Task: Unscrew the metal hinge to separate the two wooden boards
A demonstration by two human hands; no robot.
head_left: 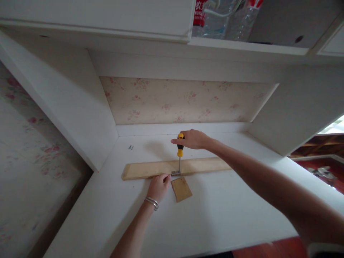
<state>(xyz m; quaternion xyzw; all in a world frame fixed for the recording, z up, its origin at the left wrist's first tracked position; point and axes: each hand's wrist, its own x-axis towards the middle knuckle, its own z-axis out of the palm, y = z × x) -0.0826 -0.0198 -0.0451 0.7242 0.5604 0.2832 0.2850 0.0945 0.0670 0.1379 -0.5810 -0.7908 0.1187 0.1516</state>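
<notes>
My right hand (195, 139) is wrapped round the yellow-and-black handle of a screwdriver (180, 152), which stands upright. Its tip meets a small metal hinge (176, 173) at the near edge of a long wooden board (150, 169). Fingers closed, my left hand (159, 186) pinches the hinge's left end beside the board; a bracelet circles that wrist. Just in front of the hinge lies a small square piece of wood (182, 189) with small holes near its upper edge.
The board rests on a white desktop (107, 200) between side panels. Some small dark pieces (130, 147) lie at the back left. Overhead, a white cabinet (94, 18) has an open shelf holding plastic bottles (243, 21).
</notes>
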